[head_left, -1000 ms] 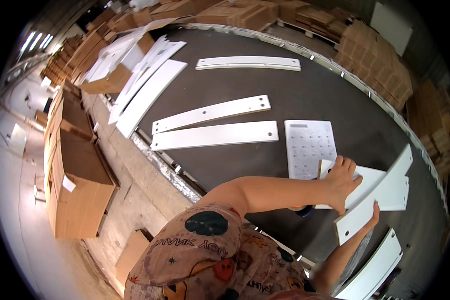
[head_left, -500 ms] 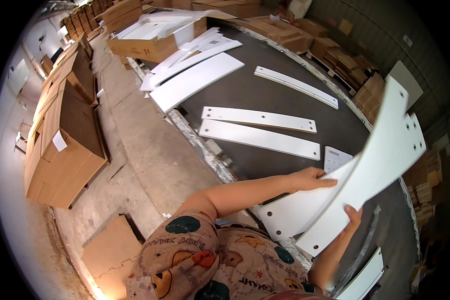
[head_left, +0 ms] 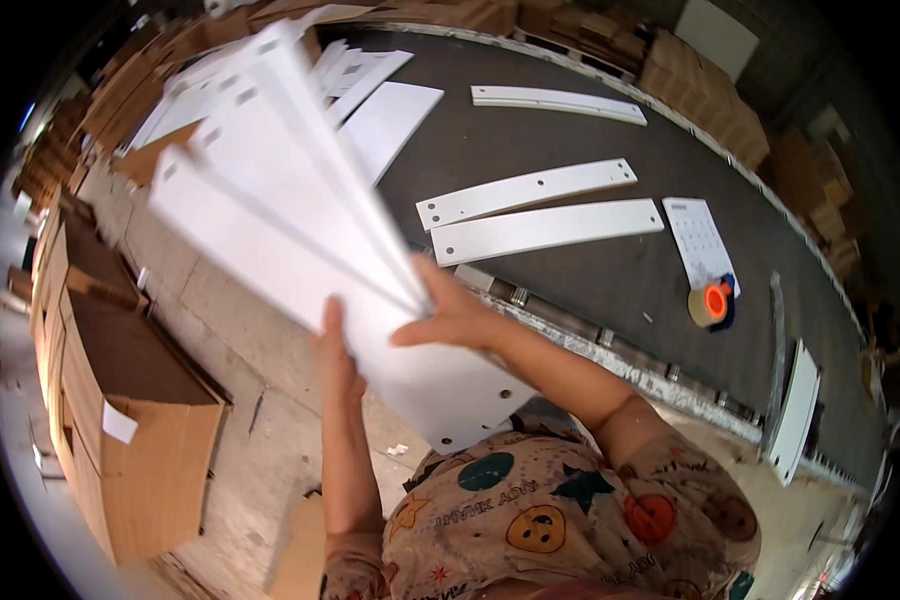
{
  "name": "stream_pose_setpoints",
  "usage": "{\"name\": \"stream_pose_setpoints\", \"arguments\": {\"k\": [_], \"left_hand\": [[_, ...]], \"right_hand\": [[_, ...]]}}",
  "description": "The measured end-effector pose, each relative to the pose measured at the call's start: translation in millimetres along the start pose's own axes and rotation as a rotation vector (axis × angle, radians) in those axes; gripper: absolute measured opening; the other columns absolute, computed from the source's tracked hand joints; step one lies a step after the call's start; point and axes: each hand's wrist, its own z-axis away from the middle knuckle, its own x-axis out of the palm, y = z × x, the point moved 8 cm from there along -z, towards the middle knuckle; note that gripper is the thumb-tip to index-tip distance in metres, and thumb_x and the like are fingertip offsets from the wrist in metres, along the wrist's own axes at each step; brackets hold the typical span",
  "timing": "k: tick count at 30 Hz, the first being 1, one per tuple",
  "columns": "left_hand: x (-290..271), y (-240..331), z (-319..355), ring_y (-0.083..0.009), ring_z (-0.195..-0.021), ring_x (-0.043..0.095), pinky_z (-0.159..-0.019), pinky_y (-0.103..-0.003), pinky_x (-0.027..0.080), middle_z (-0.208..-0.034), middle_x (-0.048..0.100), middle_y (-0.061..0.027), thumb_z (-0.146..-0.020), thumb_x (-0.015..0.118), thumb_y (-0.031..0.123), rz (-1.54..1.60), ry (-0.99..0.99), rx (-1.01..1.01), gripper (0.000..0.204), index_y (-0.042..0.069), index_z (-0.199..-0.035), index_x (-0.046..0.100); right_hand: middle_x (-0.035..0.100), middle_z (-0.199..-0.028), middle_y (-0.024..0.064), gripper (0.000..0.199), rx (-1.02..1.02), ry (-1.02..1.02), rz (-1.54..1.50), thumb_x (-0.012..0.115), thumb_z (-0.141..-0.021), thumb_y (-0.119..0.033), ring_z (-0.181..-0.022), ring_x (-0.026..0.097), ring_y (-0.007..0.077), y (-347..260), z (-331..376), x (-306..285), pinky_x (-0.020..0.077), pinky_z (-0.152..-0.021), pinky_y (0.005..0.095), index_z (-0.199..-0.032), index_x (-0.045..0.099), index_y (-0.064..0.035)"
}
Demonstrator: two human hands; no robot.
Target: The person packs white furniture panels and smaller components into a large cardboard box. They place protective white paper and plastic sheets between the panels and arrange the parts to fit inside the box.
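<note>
Long white boards (head_left: 280, 240) with drilled holes in their ends are held in a fan between my two hands, over the left edge of the table. Their far ends are smeared by motion. My left hand (head_left: 338, 362) grips the lower left edge, thumb on top. On the opposite edge, my right hand (head_left: 450, 312) is closed with its thumb across the face of the boards. The near end, with two dark holes, reaches close to my shirt. Beyond my right forearm, two white slats, one lower (head_left: 550, 230) and one upper (head_left: 530, 192), lie on the dark table.
On the dark table (head_left: 570, 290) are another narrow slat (head_left: 560, 103), a printed sheet (head_left: 698, 240), a tape roll (head_left: 712, 303) with an orange core and a white panel (head_left: 796, 415). More white panels (head_left: 390, 120) lie at the far left. Cardboard boxes (head_left: 160, 470) stand on the left floor.
Both hands have swung the boards from the right side of the table to the left, and my view has turned with them. The slats on the table stay in place.
</note>
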Motion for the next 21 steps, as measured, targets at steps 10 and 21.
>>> {"name": "stream_pose_setpoints", "arguments": {"k": [10,21], "left_hand": [[-142,121,-2,-0.0299,-0.116,0.050,-0.093,-0.042,0.046,-0.130,0.046,-0.0167,-0.089,0.053,0.043,0.069,0.222,0.433,0.066,0.000,-0.135,0.035],[-250,214,-161,-0.0261,-0.084,0.056,-0.083,-0.041,0.043,-0.077,0.060,-0.0075,-0.081,0.051,0.058,0.470,0.092,0.533,0.056,0.002,-0.090,0.060]], "right_hand": [[0.053,-0.122,0.0254,0.098,0.218,-0.575,0.159,0.074,-0.071,-0.042,-0.112,0.053,0.0344,40,-67,137,0.0432,-0.093,0.0364,-0.141,0.022,0.0029],[0.055,-0.090,0.0130,0.060,-0.723,-0.296,0.887,0.071,-0.064,-0.015,-0.081,0.054,0.0290,-20,-231,195,0.0436,-0.067,0.0384,-0.117,0.049,0.0013]]}}
